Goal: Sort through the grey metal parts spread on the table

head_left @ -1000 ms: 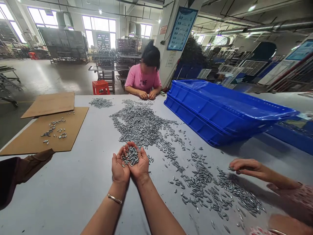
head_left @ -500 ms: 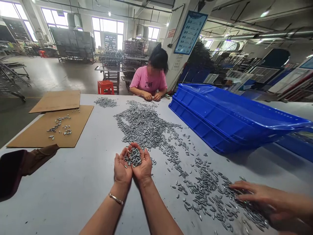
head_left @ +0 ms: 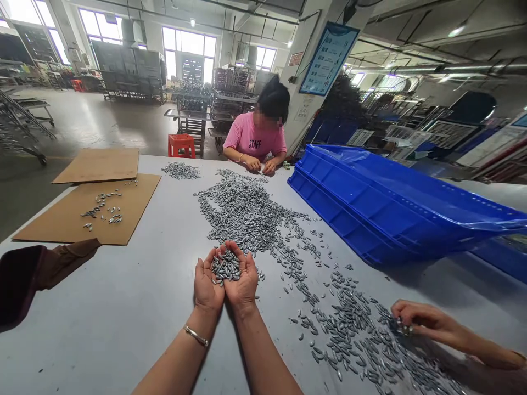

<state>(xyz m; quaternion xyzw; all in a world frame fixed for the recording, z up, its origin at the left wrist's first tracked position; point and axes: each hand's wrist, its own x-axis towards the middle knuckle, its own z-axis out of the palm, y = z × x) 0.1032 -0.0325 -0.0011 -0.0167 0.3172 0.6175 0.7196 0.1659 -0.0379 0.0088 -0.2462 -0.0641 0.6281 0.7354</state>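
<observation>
My left hand (head_left: 208, 285) and my right hand (head_left: 244, 285) are cupped side by side, palms up, with their inner edges together. In the hollow they form lies a handful of small silvery spindle-shaped pieces (head_left: 226, 266). A silver bangle (head_left: 196, 336) circles my left wrist. Just beyond my fingertips spreads a large heap of the same pieces (head_left: 242, 211) on the white table (head_left: 123, 312). A few loose ones lie by the right side of my right hand.
At the right, a co-worker's hand (head_left: 432, 323) pinches pieces over a scattered trail. Blue crates (head_left: 382, 203) stand stacked at right. Cardboard sheets (head_left: 135, 214) lie at left, near a dark phone (head_left: 20, 285). A person in pink (head_left: 255, 137) sits opposite; a smaller pile (head_left: 181, 170) lies far left.
My hands stay cupped round the pieces. The co-worker's hand at the right has gone from spread over the trail to pinching several pieces. The view has shifted slightly.
</observation>
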